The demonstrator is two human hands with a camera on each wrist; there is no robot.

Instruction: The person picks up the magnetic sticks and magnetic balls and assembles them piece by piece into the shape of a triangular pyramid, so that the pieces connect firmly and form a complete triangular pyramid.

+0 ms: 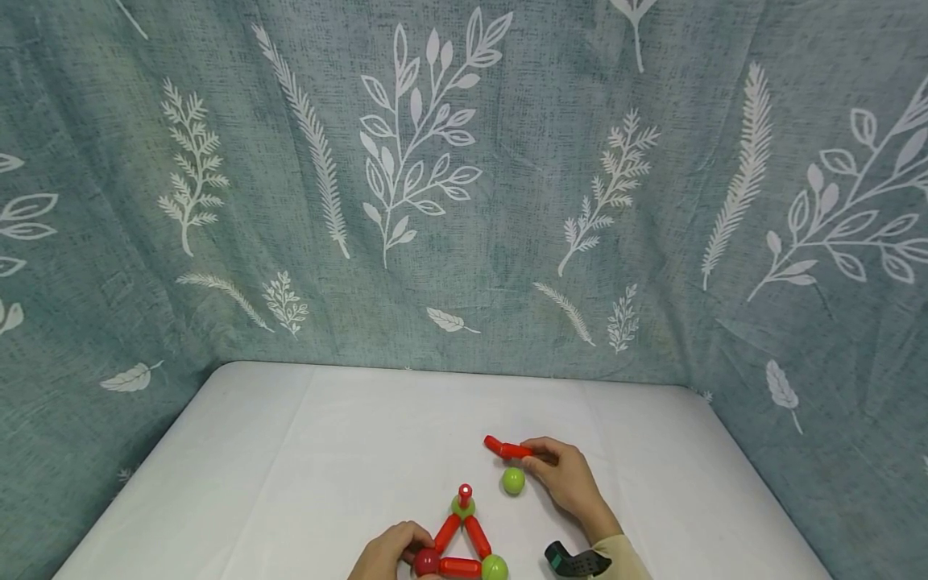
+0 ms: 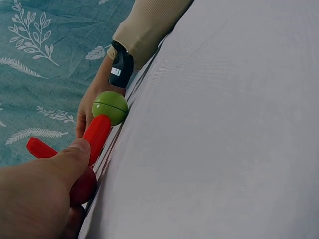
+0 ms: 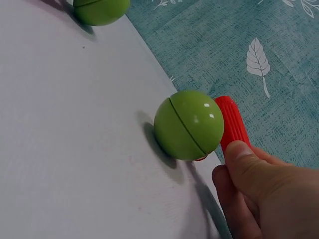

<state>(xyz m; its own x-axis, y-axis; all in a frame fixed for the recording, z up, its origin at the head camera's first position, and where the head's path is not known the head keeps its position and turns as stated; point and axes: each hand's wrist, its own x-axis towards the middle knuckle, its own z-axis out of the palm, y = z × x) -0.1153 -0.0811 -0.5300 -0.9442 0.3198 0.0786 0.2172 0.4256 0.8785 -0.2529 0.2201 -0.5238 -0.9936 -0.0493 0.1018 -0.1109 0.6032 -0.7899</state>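
Observation:
My left hand [image 1: 389,551] grips the red ball [image 1: 426,562] at the near left corner of a triangle of red magnetic rods. In the left wrist view its thumb lies over a red rod [image 2: 99,132] by that ball. Green balls form the near right corner [image 1: 495,568] and the far corner [image 1: 462,507], where a red rod [image 1: 465,492] points upward. Farther right, my right hand [image 1: 570,481] pinches a red rod [image 1: 515,451] between thumb and fingers. Another red rod [image 1: 493,444] meets its left end at an angle. A loose green ball [image 1: 513,481] sits just nearer than these rods.
The white tabletop [image 1: 348,451] spreads around the pieces. Behind it and at both sides hangs a green leaf-patterned cloth [image 1: 493,322]. A dark band [image 1: 576,561] circles the right wrist over a beige sleeve.

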